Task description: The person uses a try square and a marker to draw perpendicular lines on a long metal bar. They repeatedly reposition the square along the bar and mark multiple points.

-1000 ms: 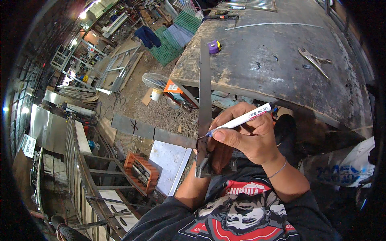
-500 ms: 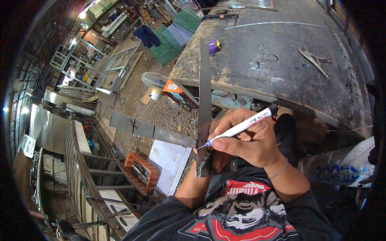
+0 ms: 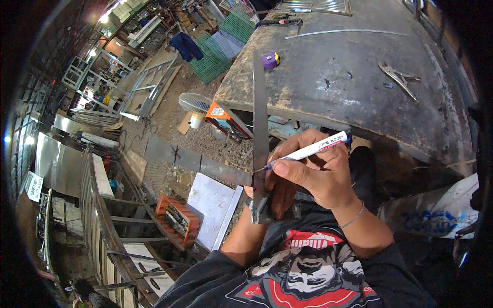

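My right hand point(image 3: 321, 177) grips a white marker pen point(image 3: 313, 150), its thin tip touching near the edge of a long dark steel square point(image 3: 260, 118). The square's blade points away from me, and its thick end lies close to my chest. My left hand point(image 3: 280, 197) is closed around the square's near end, partly hidden behind the blade and my right hand. A flat grey metal strip point(image 3: 215, 168) runs leftward from beneath the blade, with a dark cross mark and a line on it. How my left fingers hold the strip is hidden.
A worn metal-topped table point(image 3: 328, 102) stands ahead, bearing a purple tape measure point(image 3: 270, 60), locking pliers point(image 3: 398, 82) and a thin rod point(image 3: 349, 32). A fan point(image 3: 195, 109), an orange crate point(image 3: 177, 222), a white panel point(image 3: 213, 208) and metal frames point(image 3: 110, 205) occupy the left.
The pen has tilted flatter, and its tip has shifted slightly away from me along the blade. The square and my left hand stay nearly in place; the view has shifted slightly.
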Motion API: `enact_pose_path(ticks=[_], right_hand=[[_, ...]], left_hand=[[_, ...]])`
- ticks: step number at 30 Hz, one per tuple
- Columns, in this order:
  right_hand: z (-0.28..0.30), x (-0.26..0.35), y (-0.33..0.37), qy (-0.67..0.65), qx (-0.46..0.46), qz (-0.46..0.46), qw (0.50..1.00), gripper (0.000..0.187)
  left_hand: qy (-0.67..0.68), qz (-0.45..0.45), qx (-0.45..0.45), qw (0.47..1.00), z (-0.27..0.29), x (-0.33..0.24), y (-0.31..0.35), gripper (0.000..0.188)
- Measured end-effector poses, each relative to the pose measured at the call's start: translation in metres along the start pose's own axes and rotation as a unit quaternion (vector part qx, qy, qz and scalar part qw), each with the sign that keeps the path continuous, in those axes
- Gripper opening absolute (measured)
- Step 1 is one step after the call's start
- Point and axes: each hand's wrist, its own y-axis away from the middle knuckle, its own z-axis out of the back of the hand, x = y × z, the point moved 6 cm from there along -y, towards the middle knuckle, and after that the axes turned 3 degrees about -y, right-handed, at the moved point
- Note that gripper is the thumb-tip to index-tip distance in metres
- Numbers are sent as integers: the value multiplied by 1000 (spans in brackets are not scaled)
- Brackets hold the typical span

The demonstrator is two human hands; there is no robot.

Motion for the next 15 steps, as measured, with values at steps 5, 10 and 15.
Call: enact_pose_path(ticks=[5,10,15], right_hand=[[22,1,3,-85,-143,23,986,28],[37,20,3,68,-162,133,975,35],[42,22,-8,271,-175,141,936,41]], left_hand=[[-116,-89,130,981,-11,-8,-18,32],[-219,-190,-144,946,-1,-20,-47,21],[-228,-249,-161,927,-17,-19,-69,15]])
